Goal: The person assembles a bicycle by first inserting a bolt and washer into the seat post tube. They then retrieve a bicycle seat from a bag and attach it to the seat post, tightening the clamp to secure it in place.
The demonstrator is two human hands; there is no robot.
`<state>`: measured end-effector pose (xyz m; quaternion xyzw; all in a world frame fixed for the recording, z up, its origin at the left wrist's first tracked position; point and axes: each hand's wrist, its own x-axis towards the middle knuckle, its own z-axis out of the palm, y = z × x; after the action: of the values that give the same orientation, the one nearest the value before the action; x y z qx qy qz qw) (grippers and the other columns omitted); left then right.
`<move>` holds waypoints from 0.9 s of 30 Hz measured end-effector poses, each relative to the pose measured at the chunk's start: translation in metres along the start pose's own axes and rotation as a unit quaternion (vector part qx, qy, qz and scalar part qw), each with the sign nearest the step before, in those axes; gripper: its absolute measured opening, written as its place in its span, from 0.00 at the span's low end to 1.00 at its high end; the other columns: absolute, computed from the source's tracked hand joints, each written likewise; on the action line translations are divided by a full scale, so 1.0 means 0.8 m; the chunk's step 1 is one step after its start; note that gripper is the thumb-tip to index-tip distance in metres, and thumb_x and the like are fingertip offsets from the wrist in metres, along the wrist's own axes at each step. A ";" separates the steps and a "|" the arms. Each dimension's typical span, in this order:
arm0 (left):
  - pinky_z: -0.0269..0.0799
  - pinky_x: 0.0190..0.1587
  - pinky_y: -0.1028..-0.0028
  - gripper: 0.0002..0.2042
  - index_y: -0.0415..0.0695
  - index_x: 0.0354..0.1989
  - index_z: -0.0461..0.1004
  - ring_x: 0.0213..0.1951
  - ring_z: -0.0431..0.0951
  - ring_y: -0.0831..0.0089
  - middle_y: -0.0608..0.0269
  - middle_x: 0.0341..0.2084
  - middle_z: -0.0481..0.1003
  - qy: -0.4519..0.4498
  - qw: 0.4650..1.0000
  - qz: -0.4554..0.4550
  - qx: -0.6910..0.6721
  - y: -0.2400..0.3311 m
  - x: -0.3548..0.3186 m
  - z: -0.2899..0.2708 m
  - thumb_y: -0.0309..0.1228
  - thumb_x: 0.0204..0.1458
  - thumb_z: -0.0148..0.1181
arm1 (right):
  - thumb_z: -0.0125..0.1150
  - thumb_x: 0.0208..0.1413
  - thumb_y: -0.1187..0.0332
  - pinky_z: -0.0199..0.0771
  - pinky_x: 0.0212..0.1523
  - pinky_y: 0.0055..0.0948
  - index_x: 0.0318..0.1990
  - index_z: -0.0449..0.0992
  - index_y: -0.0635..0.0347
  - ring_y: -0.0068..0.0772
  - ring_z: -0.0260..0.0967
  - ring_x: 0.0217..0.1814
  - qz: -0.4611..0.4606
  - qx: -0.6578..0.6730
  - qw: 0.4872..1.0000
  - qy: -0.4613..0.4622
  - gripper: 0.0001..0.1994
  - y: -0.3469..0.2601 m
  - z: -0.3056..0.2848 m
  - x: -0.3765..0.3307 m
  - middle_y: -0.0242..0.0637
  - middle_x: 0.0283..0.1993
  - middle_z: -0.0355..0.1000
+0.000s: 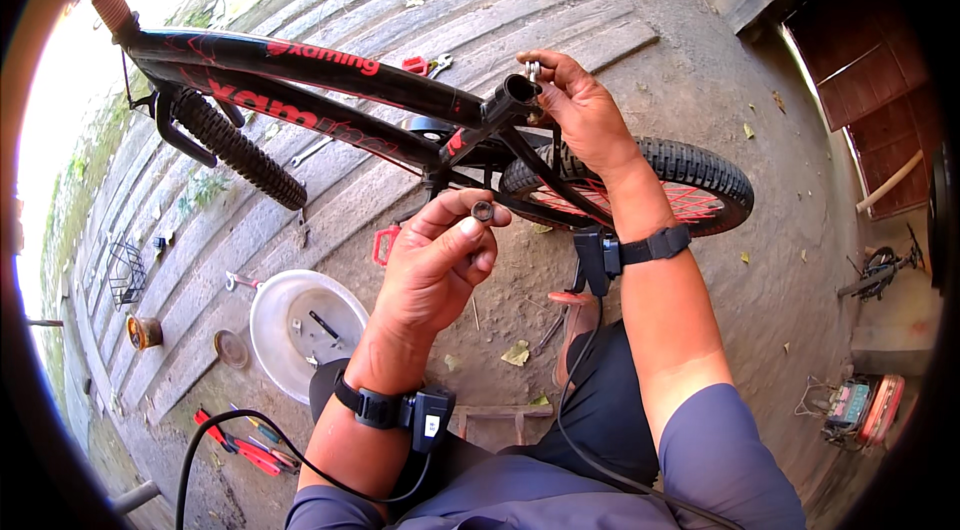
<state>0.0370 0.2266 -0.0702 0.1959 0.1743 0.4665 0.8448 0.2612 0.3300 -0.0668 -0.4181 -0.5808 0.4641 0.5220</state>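
Note:
A black bicycle frame with red markings (400, 85) stands in front of me, with no saddle on its open seat tube (518, 88). My right hand (592, 125) is closed at the top of that tube, thumb and fingers pinching a small silver metal fitting (532, 71). Whether the fitting is attached to the tube, I cannot tell. Lower and to the left, my left hand (432, 260) is raised with a small dark round nut (482, 212) pinched at the fingertips. Its hollow middle faces up. The knobby rear wheel with red spokes (690, 180) lies beyond my right wrist.
A white plastic basin (275, 305) with small parts and a dark tool stands left of my knee. Red-handled tools (240, 445) lie nearby, and a brown tin (144, 332) is farther left. The red pedal (385, 245) sticks out near my left hand. Cables run from both wristbands.

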 end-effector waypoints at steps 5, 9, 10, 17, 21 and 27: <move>0.68 0.29 0.81 0.12 0.41 0.48 0.73 0.28 0.72 0.78 0.59 0.40 0.77 0.014 1.000 0.006 0.011 -0.001 0.001 0.006 0.26 0.55 0.59 | 0.51 0.64 0.69 0.69 0.29 0.14 0.55 0.70 0.53 0.11 0.66 0.36 0.006 -0.087 0.994 0.060 0.14 -0.008 0.003 0.000 0.25 0.40 0.72; 0.69 0.30 0.81 0.12 0.41 0.48 0.73 0.27 0.72 0.78 0.58 0.40 0.77 0.018 1.000 0.009 0.007 -0.001 0.000 0.006 0.25 0.55 0.59 | 0.52 0.62 0.70 0.70 0.24 0.17 0.54 0.71 0.53 0.16 0.71 0.32 -0.001 -0.120 0.986 0.113 0.13 -0.005 0.007 0.007 0.28 0.36 0.73; 0.69 0.30 0.81 0.12 0.41 0.48 0.73 0.27 0.72 0.78 0.57 0.40 0.77 0.020 1.000 0.009 0.005 -0.001 0.000 0.006 0.25 0.55 0.59 | 0.53 0.61 0.70 0.70 0.22 0.19 0.53 0.71 0.54 0.19 0.74 0.31 -0.006 -0.131 0.984 0.124 0.13 -0.005 0.008 0.009 0.29 0.34 0.73; 0.69 0.30 0.80 0.12 0.40 0.48 0.73 0.27 0.72 0.78 0.56 0.39 0.77 0.029 1.000 0.007 0.002 -0.001 0.000 0.005 0.24 0.55 0.58 | 0.51 0.63 0.69 0.67 0.21 0.16 0.54 0.68 0.58 0.23 0.76 0.31 -0.005 -0.110 0.962 0.251 0.13 -0.015 -0.008 0.022 0.32 0.39 0.74; 0.68 0.29 0.80 0.12 0.41 0.48 0.73 0.27 0.72 0.79 0.56 0.39 0.77 0.033 0.999 0.013 0.001 0.000 0.001 0.001 0.24 0.55 0.58 | 0.56 0.60 0.68 0.65 0.16 0.18 0.51 0.70 0.58 0.24 0.77 0.26 -0.039 -0.080 0.973 0.213 0.13 -0.054 -0.012 0.005 0.34 0.37 0.74; 0.67 0.28 0.80 0.12 0.39 0.49 0.71 0.27 0.71 0.77 0.54 0.39 0.75 0.052 0.997 0.039 0.031 0.012 -0.005 0.005 0.23 0.56 0.55 | 0.59 0.58 0.70 0.65 0.17 0.15 0.50 0.66 0.61 0.19 0.72 0.22 -0.004 -0.076 0.993 0.089 0.14 -0.114 0.021 -0.052 0.35 0.38 0.73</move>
<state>0.0304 0.2274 -0.0616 0.2040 0.2245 0.5033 0.8091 0.2484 0.2675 0.0128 -0.4943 -0.5671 0.3773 0.5401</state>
